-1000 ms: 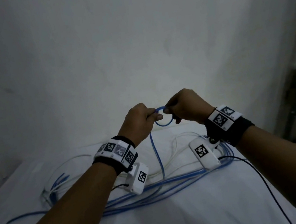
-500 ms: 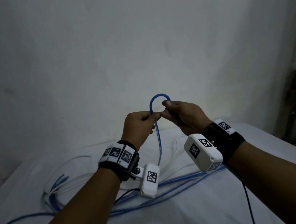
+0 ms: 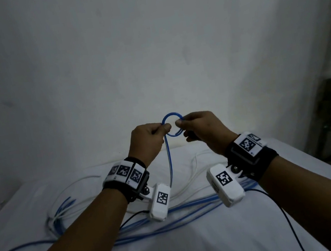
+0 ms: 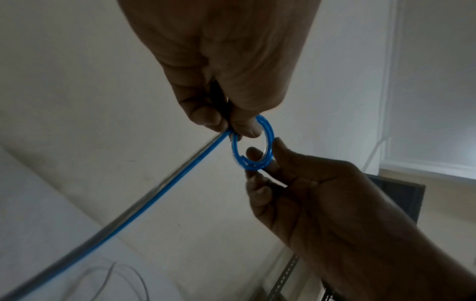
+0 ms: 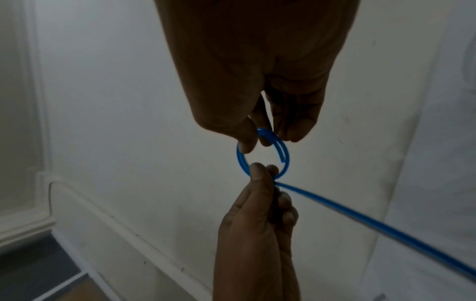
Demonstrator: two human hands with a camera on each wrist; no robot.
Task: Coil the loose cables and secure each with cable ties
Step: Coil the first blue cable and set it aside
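You are at the very start of the coiling. Your left hand [image 3: 150,140] pinches the blue cable [image 3: 169,163] between thumb and fingers where the first small loop [image 3: 172,125] crosses itself, and your right hand [image 3: 201,129] pinches the opposite side of that loop, both raised above the white-covered table [image 3: 201,247]. The right wrist view shows the cable's cut end lying just inside the ring, so I judge you have made barely more than one turn. From your left hand the cable drops straight to the table, where most of its length lies in loose runs beside the white cables [image 3: 78,180], which are uncoiled too. No tie is on anything, and I cannot pick out any cable ties. Nearly all the task remains.
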